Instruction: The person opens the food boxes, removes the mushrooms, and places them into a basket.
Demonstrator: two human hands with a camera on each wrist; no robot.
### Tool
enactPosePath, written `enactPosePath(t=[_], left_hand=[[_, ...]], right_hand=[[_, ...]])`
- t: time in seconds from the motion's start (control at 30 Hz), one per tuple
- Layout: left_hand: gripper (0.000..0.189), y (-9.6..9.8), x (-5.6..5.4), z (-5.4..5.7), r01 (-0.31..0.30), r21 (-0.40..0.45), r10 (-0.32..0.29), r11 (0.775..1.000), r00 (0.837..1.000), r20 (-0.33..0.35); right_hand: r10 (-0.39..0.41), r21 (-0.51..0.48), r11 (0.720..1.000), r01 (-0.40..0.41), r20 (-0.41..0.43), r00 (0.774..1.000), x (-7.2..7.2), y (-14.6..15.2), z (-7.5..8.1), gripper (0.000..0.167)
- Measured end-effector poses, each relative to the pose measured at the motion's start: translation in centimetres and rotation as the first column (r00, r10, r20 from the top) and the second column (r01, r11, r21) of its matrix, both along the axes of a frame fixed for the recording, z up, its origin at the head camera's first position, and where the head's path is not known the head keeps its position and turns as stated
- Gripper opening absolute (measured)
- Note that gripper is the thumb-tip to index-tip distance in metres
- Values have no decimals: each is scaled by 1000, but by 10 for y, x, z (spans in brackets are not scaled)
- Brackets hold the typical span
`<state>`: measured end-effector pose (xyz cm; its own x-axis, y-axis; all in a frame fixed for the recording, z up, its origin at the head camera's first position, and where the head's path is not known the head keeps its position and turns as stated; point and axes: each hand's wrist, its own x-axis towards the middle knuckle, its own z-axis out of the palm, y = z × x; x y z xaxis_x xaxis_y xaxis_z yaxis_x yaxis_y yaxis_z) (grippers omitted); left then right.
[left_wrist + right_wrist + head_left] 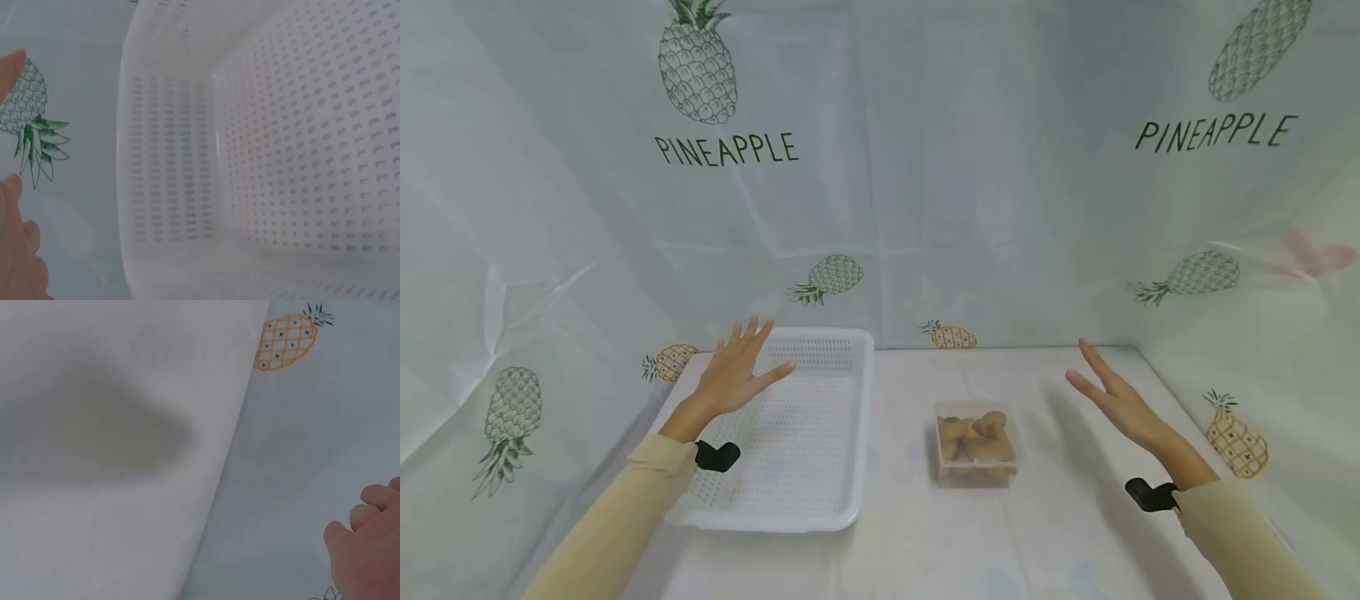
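My left hand (730,377) hovers over the left side of a white perforated plastic basket (863,433), fingers spread and holding nothing. In the left wrist view the basket's slotted end wall (169,162) fills the middle, with part of that hand (19,244) at the left edge. On the other side, my right hand (1123,404) is raised above the table with its fingers extended and nothing in it. Between the hands stands a small clear plastic box (976,477) with several brown, rounded pieces (977,437) inside; their kind is unclear.
A white cloth covers the table (910,542). Pale sheeting (985,208) printed with pineapples hangs behind it and at both sides. The basket lies on the left part of the table, the clear box right of the middle.
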<state>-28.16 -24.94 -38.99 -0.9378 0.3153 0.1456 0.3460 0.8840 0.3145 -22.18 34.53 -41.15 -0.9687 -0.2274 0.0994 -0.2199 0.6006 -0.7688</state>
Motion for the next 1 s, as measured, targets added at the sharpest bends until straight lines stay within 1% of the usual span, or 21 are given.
enactPosePath(t=[0.1, 0.23, 0.4, 0.53, 0.7, 0.8, 0.93, 1.0], left_hand=[[94, 12, -2, 2, 30, 4, -30, 1000, 1000, -2], [93, 29, -5, 3, 70, 5, -70, 998, 998, -6], [93, 52, -6, 4, 137, 27, -137, 990, 990, -24], [92, 69, -7, 6, 194, 17, -193, 981, 981, -35], [92, 90, -6, 6, 258, -1, -258, 966, 966, -35], [92, 106, -5, 4, 289, -34, -289, 957, 957, -23], [91, 130, -3, 0, 353, -84, -354, 932, 935, -5], [90, 142, 0, 0, 390, -95, -391, 916, 920, 11]], right_hand=[[28, -51, 998, -28, -11, 1000, 6, -3, -2, 71], [74, -127, 989, -76, -18, 997, 13, -7, -9, 68], [108, -176, 978, -108, -9, 994, 23, -11, -24, 67], [131, -231, 965, -126, 5, 991, 32, -18, -37, 73], [141, -282, 950, -131, 17, 990, 42, -33, -53, 85], [131, -288, 950, -119, 25, 991, 47, -44, -63, 92], [106, -311, 947, -84, 55, 993, 54, -59, -77, 99], [97, -347, 935, -66, 71, 993, 57, -65, -85, 100]])
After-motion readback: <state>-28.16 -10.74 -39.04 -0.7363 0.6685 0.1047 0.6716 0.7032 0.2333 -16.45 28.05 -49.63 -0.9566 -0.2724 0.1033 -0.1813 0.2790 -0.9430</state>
